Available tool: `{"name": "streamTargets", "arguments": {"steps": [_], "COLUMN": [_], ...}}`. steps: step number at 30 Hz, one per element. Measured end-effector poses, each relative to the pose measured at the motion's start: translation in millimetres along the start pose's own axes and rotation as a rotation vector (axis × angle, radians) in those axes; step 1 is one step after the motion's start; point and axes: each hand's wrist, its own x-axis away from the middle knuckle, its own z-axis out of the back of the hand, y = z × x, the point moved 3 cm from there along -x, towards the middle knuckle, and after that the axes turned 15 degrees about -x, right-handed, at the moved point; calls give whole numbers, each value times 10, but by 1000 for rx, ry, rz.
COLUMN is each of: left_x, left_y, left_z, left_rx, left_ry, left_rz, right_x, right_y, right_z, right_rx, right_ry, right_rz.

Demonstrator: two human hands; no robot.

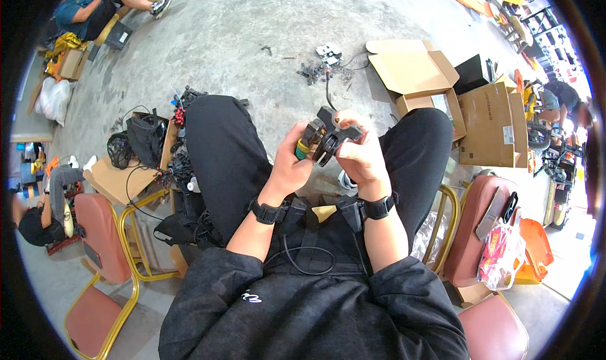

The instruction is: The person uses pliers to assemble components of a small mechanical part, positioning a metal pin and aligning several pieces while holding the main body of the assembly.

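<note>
Both of my hands are raised between my knees with fingers closed. My left hand (288,169) grips a small dark block-shaped part (314,131) with a yellow-and-green piece (302,149) at its lower side. In my right hand (368,159) is a black device (328,147) with a rounded, wheel-like lower part and an angular upper arm. The two parts touch or nearly touch; I cannot tell whether they are joined. A black cable (329,95) runs up from the device area. My fingers hide some of both parts.
On the floor ahead lie a white-and-grey mechanism (329,54) and a pile of small black parts (310,73). Open cardboard boxes (413,70) stand ahead right. Left, a black bag (146,136) sits by cardboard. Chairs (104,240) flank me; other people (88,13) sit farther off.
</note>
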Motion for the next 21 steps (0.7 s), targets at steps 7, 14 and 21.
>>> {"name": "streamTargets", "arguments": {"steps": [7, 14, 21], "left_x": [14, 9, 8], "left_y": [69, 76, 51], "left_z": [12, 0, 2], "left_rx": [-19, -26, -2], "left_ry": [-8, 15, 2], "left_rz": [17, -30, -10], "right_x": [-4, -12, -16], "right_y": [29, 59, 90], "right_z": [42, 43, 96], "right_rx": [48, -64, -100], "right_ry": [13, 44, 63], "right_rz": [44, -7, -34]}}
